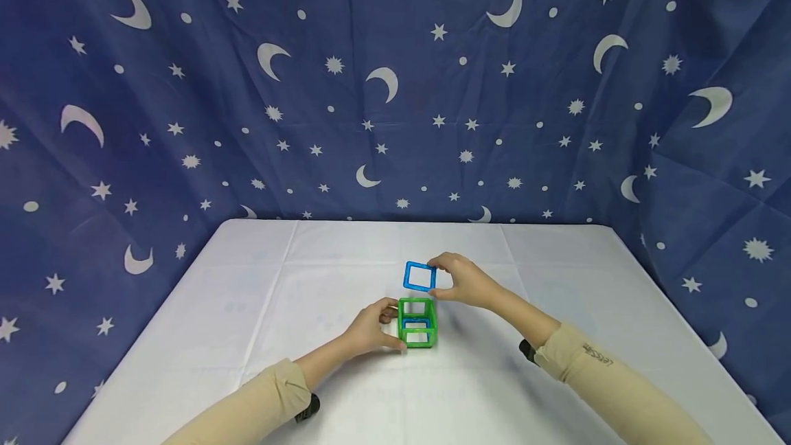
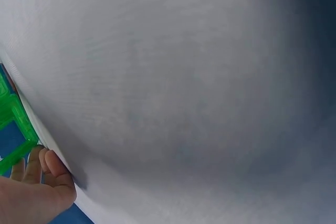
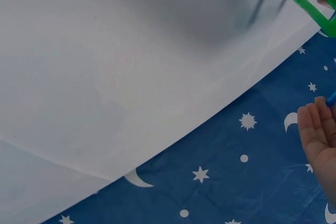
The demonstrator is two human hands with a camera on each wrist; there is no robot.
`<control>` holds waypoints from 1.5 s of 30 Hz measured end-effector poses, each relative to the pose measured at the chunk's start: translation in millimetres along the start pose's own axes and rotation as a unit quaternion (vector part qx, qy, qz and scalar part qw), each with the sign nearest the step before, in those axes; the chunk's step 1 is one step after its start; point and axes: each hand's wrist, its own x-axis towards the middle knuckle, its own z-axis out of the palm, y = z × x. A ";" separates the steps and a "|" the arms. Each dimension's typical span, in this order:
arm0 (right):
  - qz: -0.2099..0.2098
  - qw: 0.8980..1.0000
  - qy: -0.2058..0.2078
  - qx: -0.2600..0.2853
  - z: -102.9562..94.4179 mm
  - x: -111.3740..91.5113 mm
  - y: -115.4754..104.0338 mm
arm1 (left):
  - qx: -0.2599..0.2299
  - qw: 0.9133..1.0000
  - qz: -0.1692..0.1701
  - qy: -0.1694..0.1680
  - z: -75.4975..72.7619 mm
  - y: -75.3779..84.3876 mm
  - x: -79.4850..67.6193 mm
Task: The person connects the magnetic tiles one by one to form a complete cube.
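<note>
A small open-topped box of green square magnetic tiles [image 1: 433, 327] stands on the table, with a blue tile [image 1: 417, 321] showing low inside it. My left hand [image 1: 366, 332] holds the box from its left side, thumb at the near corner and fingers at the far one. Just beyond the box, my right hand [image 1: 467, 282] pinches a blue square magnetic tile [image 1: 419, 288] by its right edge, raised and tilted. Left wrist view: fingers of the left hand [image 2: 39, 195] lie against the green frame [image 2: 21, 116]. Only a sliver of blue tile [image 3: 332, 99] shows beside the right hand [image 3: 321, 135].
A white cloth [image 1: 346, 259] with fold creases covers the table. Behind it and along both sides hangs a dark blue curtain [image 1: 426, 88] with white moons and stars. Dark bands [image 1: 307, 408] sit on both wrists, at the ends of beige sleeves [image 1: 247, 407].
</note>
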 end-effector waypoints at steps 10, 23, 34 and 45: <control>0.001 0.999 -0.019 0.031 6.7 -12.3 -4.0 | 0.003 1.000 0.001 0.005 -0.1 -0.1 -2.2; -0.030 0.997 -0.065 0.015 4.7 -18.5 -7.6 | -0.004 1.000 -0.004 0.004 -1.2 0.5 0.3; -0.043 0.994 -0.097 -0.004 11.6 -22.3 -10.7 | -0.012 1.000 -0.002 0.002 -1.0 -0.9 -0.6; -0.047 0.993 -0.107 0.030 13.0 -21.6 -9.1 | -0.007 1.000 0.016 0.009 -2.5 0.4 -3.0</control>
